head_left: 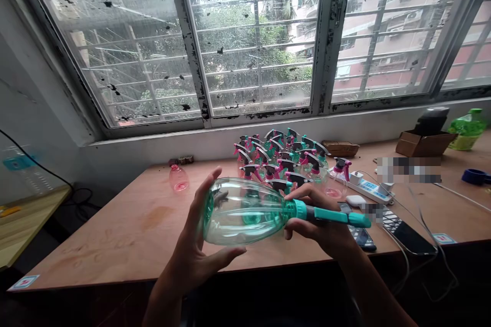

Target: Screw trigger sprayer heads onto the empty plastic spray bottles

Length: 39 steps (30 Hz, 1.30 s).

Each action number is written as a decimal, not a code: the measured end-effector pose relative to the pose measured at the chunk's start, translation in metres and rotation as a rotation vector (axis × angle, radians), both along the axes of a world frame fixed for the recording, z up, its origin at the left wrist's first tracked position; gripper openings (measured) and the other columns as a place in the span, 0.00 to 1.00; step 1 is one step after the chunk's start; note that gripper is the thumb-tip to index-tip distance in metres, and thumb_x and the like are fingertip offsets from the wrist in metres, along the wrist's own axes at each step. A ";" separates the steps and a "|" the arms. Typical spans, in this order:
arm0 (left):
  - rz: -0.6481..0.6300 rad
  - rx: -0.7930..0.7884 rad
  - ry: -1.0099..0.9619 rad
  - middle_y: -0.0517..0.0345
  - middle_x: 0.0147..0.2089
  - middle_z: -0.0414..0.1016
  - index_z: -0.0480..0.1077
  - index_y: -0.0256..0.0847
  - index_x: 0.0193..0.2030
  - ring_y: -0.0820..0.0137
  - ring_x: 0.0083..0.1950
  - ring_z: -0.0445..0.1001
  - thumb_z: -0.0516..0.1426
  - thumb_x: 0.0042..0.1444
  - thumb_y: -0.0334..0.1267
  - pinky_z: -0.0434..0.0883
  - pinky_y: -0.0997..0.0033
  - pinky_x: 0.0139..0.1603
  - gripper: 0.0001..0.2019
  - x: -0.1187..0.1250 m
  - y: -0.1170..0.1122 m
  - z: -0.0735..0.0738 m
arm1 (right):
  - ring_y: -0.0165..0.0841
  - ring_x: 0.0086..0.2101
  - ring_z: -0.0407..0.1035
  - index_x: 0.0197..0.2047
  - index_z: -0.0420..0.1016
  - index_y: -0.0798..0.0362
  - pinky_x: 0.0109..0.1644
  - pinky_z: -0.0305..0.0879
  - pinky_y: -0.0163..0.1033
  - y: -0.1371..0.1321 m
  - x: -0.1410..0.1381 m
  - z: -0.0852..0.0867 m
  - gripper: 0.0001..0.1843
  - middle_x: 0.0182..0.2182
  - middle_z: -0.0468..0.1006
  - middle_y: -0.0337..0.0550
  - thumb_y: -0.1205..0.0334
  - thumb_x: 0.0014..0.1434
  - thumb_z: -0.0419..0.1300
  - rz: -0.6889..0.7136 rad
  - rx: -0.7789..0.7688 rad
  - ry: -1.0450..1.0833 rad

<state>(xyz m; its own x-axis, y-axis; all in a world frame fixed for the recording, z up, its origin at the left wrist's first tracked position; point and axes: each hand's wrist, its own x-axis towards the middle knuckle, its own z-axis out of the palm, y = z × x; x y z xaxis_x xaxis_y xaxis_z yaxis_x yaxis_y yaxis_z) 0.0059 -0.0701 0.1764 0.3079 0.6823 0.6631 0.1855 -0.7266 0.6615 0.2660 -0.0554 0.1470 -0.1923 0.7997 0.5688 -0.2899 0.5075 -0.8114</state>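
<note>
I hold a clear teal spray bottle (pixel 245 212) on its side above the front of a wooden table (pixel 126 230). My left hand (pixel 199 250) cups the bottle's base, fingers curled round it. My right hand (pixel 322 227) grips the neck by the teal collar, where the trigger head (pixel 337 215) points right. Behind the bottle stands a cluster of several finished spray bottles (pixel 282 161) with pink and teal triggers.
A pink bottle without a head (pixel 178 178) lies at the back left. A power strip (pixel 370 189), two phones (pixel 406 232) and cables lie at the right. A cardboard box (pixel 424 142) and green bottle (pixel 468 127) stand far right under the window.
</note>
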 end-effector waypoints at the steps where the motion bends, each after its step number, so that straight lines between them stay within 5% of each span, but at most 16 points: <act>1: -0.013 0.017 0.007 0.53 0.81 0.41 0.47 0.64 0.74 0.42 0.77 0.52 0.69 0.55 0.34 0.64 0.39 0.71 0.48 -0.001 0.000 0.000 | 0.35 0.24 0.80 0.45 0.74 0.49 0.26 0.75 0.36 0.000 0.001 0.000 0.18 0.25 0.82 0.36 0.60 0.55 0.76 -0.007 0.001 -0.005; 5: -0.068 -0.029 -0.006 0.53 0.80 0.43 0.48 0.68 0.72 0.45 0.77 0.54 0.66 0.58 0.30 0.69 0.42 0.68 0.45 -0.005 -0.001 0.002 | 0.36 0.25 0.80 0.45 0.74 0.48 0.27 0.76 0.36 0.002 0.003 -0.001 0.18 0.26 0.82 0.36 0.61 0.55 0.76 -0.016 0.009 -0.025; 8: -0.124 -0.159 -0.082 0.50 0.80 0.44 0.50 0.61 0.73 0.41 0.75 0.58 0.70 0.52 0.50 0.67 0.40 0.69 0.46 -0.005 0.000 0.003 | 0.36 0.26 0.80 0.46 0.74 0.48 0.29 0.78 0.37 0.005 0.002 -0.004 0.17 0.28 0.82 0.36 0.63 0.56 0.75 -0.025 0.055 -0.068; 10: -0.090 -0.290 -0.198 0.47 0.79 0.49 0.57 0.54 0.71 0.39 0.73 0.60 0.64 0.50 0.66 0.67 0.39 0.68 0.45 -0.002 0.005 0.003 | 0.36 0.28 0.80 0.47 0.75 0.48 0.30 0.76 0.36 0.008 0.002 -0.007 0.18 0.31 0.82 0.38 0.64 0.56 0.74 -0.048 0.103 -0.136; 12: 0.021 -0.419 -0.314 0.46 0.75 0.60 0.65 0.48 0.67 0.41 0.71 0.63 0.54 0.55 0.71 0.69 0.42 0.66 0.40 0.003 0.011 0.003 | 0.36 0.30 0.79 0.48 0.75 0.48 0.32 0.75 0.36 0.011 0.001 -0.008 0.18 0.34 0.82 0.39 0.64 0.56 0.74 -0.089 0.147 -0.233; 17: 0.165 -0.482 -0.339 0.46 0.59 0.78 0.74 0.43 0.55 0.48 0.56 0.77 0.50 0.65 0.62 0.75 0.51 0.54 0.28 0.009 0.026 -0.001 | 0.33 0.27 0.74 0.46 0.77 0.49 0.31 0.69 0.34 0.023 -0.008 -0.011 0.18 0.29 0.82 0.37 0.62 0.54 0.75 -0.169 0.224 -0.370; 21: 0.135 -0.104 -0.333 0.53 0.56 0.77 0.76 0.49 0.50 0.50 0.59 0.74 0.56 0.63 0.55 0.71 0.49 0.60 0.17 0.008 0.030 -0.011 | 0.30 0.22 0.69 0.41 0.78 0.48 0.25 0.65 0.32 0.030 -0.015 -0.017 0.12 0.24 0.79 0.33 0.60 0.54 0.73 -0.196 0.180 -0.297; 25: 0.030 0.106 -0.429 0.61 0.71 0.62 0.61 0.62 0.68 0.50 0.68 0.65 0.52 0.57 0.70 0.70 0.48 0.64 0.35 0.011 0.033 -0.017 | 0.32 0.22 0.70 0.41 0.79 0.46 0.25 0.67 0.32 0.030 -0.017 -0.020 0.11 0.23 0.79 0.33 0.60 0.54 0.73 -0.264 0.228 -0.292; 28: 0.001 -0.132 -0.523 0.59 0.75 0.58 0.61 0.57 0.70 0.45 0.72 0.60 0.43 0.56 0.76 0.71 0.48 0.64 0.42 0.010 0.040 -0.014 | 0.36 0.25 0.77 0.47 0.77 0.44 0.30 0.74 0.35 0.029 -0.018 -0.020 0.19 0.30 0.83 0.37 0.64 0.54 0.74 -0.331 0.359 -0.299; 33: 0.014 -0.771 -0.568 0.44 0.60 0.78 0.77 0.39 0.55 0.49 0.55 0.78 0.45 0.63 0.67 0.76 0.53 0.54 0.35 0.008 0.056 -0.005 | 0.41 0.30 0.81 0.55 0.73 0.44 0.33 0.77 0.38 0.032 -0.023 -0.023 0.26 0.34 0.85 0.42 0.70 0.55 0.71 -0.360 0.550 -0.425; 35: 0.092 -0.761 -0.581 0.46 0.54 0.82 0.78 0.39 0.51 0.53 0.49 0.80 0.50 0.65 0.60 0.76 0.57 0.50 0.27 0.008 0.059 -0.007 | 0.42 0.30 0.81 0.54 0.74 0.44 0.33 0.77 0.38 0.035 -0.026 -0.027 0.25 0.34 0.85 0.43 0.68 0.55 0.72 -0.367 0.525 -0.414; 39: 0.168 -0.403 -0.589 0.51 0.47 0.82 0.78 0.43 0.44 0.51 0.54 0.78 0.56 0.60 0.58 0.74 0.58 0.54 0.22 0.008 0.056 -0.021 | 0.35 0.20 0.75 0.46 0.77 0.48 0.24 0.71 0.33 0.044 -0.032 -0.040 0.18 0.24 0.82 0.37 0.59 0.53 0.74 -0.351 0.265 -0.361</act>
